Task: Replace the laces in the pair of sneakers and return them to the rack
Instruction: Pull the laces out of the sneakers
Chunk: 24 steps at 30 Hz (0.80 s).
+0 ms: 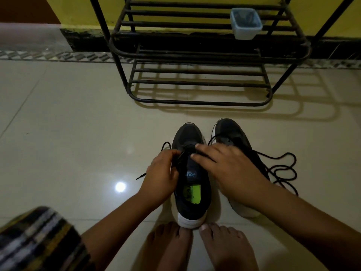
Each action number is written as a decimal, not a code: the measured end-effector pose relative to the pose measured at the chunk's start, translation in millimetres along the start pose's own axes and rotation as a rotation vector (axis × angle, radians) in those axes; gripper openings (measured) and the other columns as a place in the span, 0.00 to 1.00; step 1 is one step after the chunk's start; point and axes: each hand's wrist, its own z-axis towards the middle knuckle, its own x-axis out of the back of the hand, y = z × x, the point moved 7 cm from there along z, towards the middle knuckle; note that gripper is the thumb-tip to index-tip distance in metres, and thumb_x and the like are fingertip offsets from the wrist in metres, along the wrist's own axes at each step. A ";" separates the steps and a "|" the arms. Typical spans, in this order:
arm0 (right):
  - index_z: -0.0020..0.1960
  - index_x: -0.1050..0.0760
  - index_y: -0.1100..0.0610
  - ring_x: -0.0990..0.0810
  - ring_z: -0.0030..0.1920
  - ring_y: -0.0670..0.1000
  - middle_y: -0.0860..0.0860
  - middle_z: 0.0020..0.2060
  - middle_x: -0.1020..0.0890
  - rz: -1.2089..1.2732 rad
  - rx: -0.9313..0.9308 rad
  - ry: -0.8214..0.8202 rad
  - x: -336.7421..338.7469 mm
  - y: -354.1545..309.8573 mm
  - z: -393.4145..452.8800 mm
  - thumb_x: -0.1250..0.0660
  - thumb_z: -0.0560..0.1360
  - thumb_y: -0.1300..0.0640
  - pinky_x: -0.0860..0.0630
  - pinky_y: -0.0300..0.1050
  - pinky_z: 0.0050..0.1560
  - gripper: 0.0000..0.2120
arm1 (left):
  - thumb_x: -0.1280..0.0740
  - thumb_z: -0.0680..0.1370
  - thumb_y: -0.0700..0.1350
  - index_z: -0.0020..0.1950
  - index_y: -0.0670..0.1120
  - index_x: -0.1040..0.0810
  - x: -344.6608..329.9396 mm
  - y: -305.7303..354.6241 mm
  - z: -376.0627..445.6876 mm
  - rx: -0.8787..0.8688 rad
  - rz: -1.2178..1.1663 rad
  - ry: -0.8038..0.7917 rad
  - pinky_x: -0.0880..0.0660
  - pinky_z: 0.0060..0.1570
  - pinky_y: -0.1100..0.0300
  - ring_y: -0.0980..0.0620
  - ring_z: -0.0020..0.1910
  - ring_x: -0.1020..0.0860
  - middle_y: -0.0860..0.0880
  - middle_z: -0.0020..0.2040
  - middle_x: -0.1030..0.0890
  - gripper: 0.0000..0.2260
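Left hand fingers are curling round and pinching the black lace at the left sneaker; right hand fingers are lying straight, slightly spread, over its tongue. Both dark, white-soled sneakers are standing on the floor tiles; the right sneaker is trailing a loose lace. The rack is standing beyond, holding a plastic tub.

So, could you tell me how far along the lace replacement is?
Nothing looks finished. In hand: the left hand pinches the black lace at the left sneaker, the right hand steadying it. Left: the right sneaker, its loose lace trailing on the floor, then returning both to the rack.
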 end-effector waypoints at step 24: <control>0.32 0.23 0.56 0.24 0.31 0.56 0.54 0.24 0.23 -0.257 0.123 -0.064 -31.8 -18.1 -3.4 0.27 0.58 0.59 0.28 0.48 0.39 0.06 | 0.55 0.76 0.49 0.76 0.44 0.47 -22.9 32.3 5.9 -0.226 0.692 -0.267 0.33 0.57 0.51 0.42 0.62 0.31 0.44 0.65 0.32 0.29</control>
